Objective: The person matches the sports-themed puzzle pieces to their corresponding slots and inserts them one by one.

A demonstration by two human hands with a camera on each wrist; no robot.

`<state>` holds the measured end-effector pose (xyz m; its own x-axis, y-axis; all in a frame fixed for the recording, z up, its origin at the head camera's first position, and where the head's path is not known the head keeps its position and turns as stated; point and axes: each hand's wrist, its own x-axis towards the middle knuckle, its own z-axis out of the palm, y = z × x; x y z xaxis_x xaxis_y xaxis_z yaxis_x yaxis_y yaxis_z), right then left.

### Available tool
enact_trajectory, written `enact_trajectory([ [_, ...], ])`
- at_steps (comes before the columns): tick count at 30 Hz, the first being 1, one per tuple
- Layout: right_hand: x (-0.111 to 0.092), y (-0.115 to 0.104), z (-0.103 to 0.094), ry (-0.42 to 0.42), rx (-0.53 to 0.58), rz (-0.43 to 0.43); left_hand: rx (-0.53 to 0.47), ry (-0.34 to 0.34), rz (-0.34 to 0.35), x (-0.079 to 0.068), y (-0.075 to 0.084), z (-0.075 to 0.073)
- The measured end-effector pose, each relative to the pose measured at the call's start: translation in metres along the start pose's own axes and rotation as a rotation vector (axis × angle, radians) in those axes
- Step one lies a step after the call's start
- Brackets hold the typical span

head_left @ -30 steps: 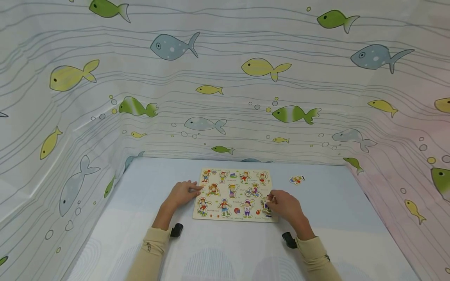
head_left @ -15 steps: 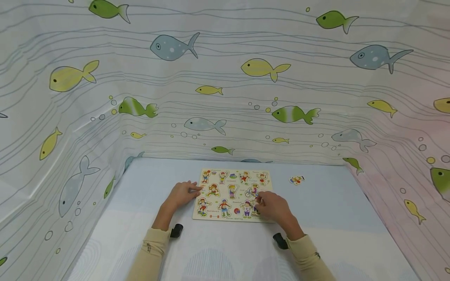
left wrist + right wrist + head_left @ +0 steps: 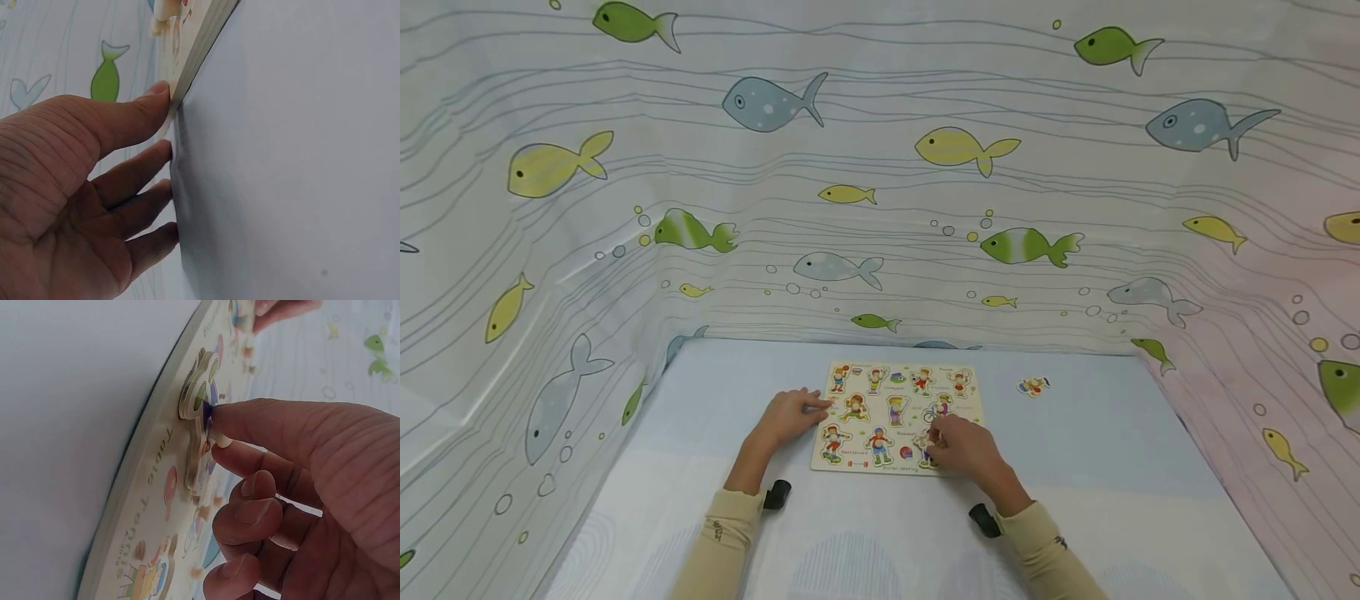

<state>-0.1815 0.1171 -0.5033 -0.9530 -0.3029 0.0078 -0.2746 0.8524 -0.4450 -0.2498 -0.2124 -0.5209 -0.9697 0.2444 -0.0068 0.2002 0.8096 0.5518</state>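
Note:
A pale wooden puzzle board [image 3: 817,457] with sports-figure pieces lies on the table. My left hand [image 3: 786,414] rests at its left edge; in the left wrist view the thumb touches the board's edge and the other fingertips meet the table. My right hand [image 3: 962,446] is over the board's front row, right of centre. Thumb and index finger pinch the small knob of a puzzle piece [image 3: 199,403], seen in the right wrist view, with the other fingers curled. That piece overlaps the baseball spot. Near it, the "Table Tennis" recess [image 3: 150,578] shows its printed picture.
One loose puzzle piece [image 3: 1033,385] lies on the table [image 3: 1097,442], beyond the board's right side. Fish-patterned sheets [image 3: 880,233] rise behind the table and along both sides. Other figure pieces, such as the roller skater [image 3: 879,446], sit on the board.
My right hand has moved left along the board's front row, from the right corner to the baseball spot, carrying the puzzle piece. The left hand has stayed at the left edge.

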Motion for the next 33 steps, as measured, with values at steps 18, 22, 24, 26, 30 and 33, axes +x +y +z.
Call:
enact_trajectory([
  [18,0.003,0.001,0.008,-0.002,-0.025,-0.006,0.004,0.007,0.013,-0.001,0.001,-0.002],
  [22,0.004,0.001,0.007,0.000,-0.025,-0.003,0.005,0.002,0.012,0.000,0.001,-0.002],
  [24,0.004,0.001,0.008,-0.005,-0.030,0.001,0.008,-0.004,0.013,0.000,0.001,-0.002],
  [26,0.004,0.001,0.007,-0.013,-0.032,0.007,0.013,-0.007,0.022,-0.001,0.001,-0.002],
  [30,0.002,-0.001,0.002,-0.030,0.001,0.028,0.013,-0.005,0.030,-0.002,0.002,-0.002],
  [33,0.000,-0.001,-0.006,-0.025,0.021,0.036,0.011,-0.001,0.023,-0.001,0.003,-0.002],
])
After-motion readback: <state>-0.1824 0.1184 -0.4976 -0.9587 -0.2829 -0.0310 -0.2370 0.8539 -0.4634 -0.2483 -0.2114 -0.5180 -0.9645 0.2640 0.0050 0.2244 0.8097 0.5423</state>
